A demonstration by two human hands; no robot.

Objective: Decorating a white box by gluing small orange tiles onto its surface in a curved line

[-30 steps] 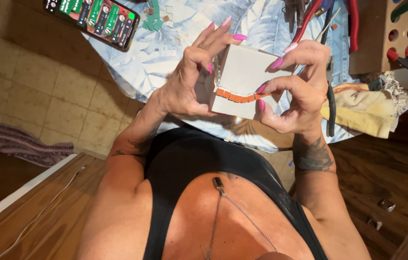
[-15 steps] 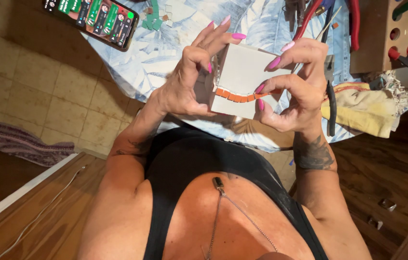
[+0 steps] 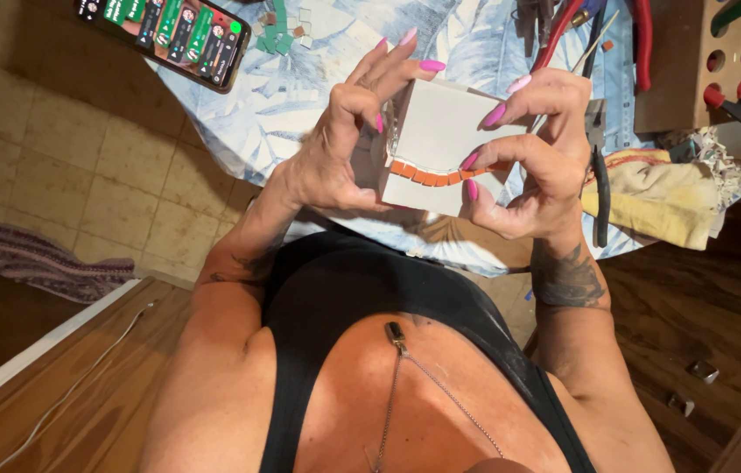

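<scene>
I hold a white square box (image 3: 440, 131) in front of my chest, above the table edge. A curved row of small orange tiles (image 3: 427, 174) runs across its face. My left hand (image 3: 335, 149) grips the box's left side, thumb and fingers around the edge. My right hand (image 3: 537, 166) holds the right side, and its index finger and thumb press on the right end of the orange tile row. Both hands have pink nails.
A round table with a pale blue leaf-patterned cloth (image 3: 291, 88) carries a phone (image 3: 169, 31) with a lit screen, small green tiles (image 3: 278, 31), red-handled pliers (image 3: 642, 35), a wooden tool block (image 3: 698, 61) and a yellow rag (image 3: 659, 197). Beige tile floor (image 3: 55, 158) lies to the left.
My right index finger and thumb have shifted slightly along the right end of the orange tile row. The box stays held in the same place.
</scene>
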